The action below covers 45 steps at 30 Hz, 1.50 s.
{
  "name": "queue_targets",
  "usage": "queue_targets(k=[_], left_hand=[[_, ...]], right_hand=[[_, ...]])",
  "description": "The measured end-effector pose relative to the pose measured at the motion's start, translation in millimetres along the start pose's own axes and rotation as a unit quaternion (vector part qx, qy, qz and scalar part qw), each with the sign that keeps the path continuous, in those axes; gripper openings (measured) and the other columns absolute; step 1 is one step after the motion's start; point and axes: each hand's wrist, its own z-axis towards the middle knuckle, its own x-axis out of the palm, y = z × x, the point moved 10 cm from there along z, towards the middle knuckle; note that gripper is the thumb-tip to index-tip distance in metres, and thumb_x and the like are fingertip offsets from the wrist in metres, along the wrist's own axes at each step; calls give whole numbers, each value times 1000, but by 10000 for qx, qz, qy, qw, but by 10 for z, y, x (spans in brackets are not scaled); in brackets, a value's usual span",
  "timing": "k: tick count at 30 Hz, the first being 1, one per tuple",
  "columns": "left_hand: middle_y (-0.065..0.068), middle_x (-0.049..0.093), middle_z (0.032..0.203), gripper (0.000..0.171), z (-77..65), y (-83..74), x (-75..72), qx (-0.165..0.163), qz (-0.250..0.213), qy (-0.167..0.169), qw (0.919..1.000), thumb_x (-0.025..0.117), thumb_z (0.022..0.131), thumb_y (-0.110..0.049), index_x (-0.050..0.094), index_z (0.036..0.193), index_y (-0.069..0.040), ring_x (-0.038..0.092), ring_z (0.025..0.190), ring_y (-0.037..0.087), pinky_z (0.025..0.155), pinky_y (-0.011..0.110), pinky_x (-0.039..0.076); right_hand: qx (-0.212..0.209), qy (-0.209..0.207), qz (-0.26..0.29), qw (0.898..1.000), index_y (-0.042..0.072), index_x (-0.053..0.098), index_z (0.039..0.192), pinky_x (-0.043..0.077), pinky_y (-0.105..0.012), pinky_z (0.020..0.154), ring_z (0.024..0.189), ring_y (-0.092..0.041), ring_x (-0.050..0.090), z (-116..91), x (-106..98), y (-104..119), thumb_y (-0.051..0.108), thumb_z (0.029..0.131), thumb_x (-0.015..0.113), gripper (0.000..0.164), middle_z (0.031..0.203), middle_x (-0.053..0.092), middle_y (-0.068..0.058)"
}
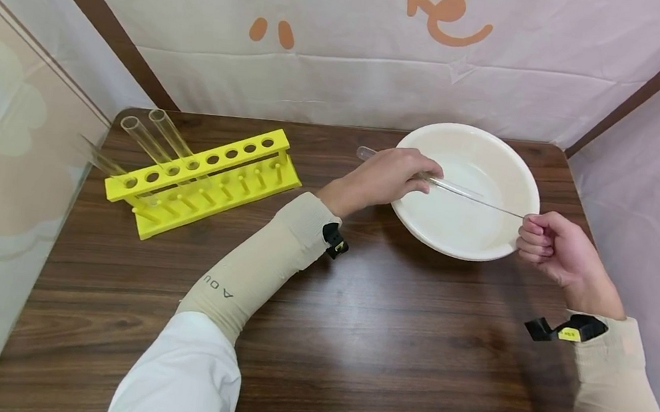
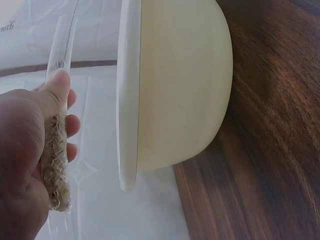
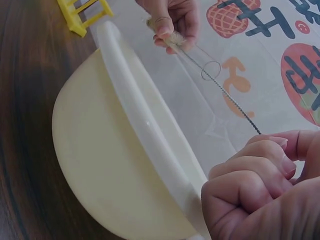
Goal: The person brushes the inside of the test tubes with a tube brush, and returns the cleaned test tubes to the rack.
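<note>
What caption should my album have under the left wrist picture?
A left hand grips a clear tube with a bristly brush inside, near a pale basin.

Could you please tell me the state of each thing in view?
Left hand: holds the test tube
Right hand: pinches the brush
Test tube: mouth over the basin
Brush: bristles inside the test tube
Basin: upright
Rack: upright, three tubes in its holes

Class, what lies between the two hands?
From the left hand to the right hand: the open end of the tube, then the brush wire, both above the bowl. The head view shows this.
</note>
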Motion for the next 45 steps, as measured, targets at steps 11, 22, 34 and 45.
queue_targets(k=[11,22,34,45], left_hand=[[-4,70,113,30,4,35,8,-49,22,69,10000,70,98,-26,72,126,-18,61,102,11,89,30,48],[-6,71,110,28,-20,115,2,-126,-40,210,9997,69,98,-27,73,125,-18,61,97,12,86,30,48],[-4,72,115,28,-37,151,-36,-136,-196,286,9993,68,99,-23,72,126,-15,63,102,13,91,31,48],[-4,71,115,27,-67,282,-12,-355,-166,518,9979,63,103,-26,70,126,-14,63,102,12,94,31,47]], right_hand=[[-109,-14,-367,9993,3,23,75,3,-24,51,54,-14,5,-25,-55,36,7,107,6,37,67,10,-2],[-737,-494,-2965,9509,-1,46,78,3,-31,45,52,-21,11,-190,-206,229,-3,108,17,42,65,30,-7],[-776,-757,-3372,9352,-2,62,91,6,-32,46,57,-22,16,-374,-333,380,-6,108,29,38,72,49,-3],[-2961,-2954,-7030,5753,-10,66,89,36,-10,58,65,11,48,-674,-250,734,-13,92,65,4,76,68,-2]])
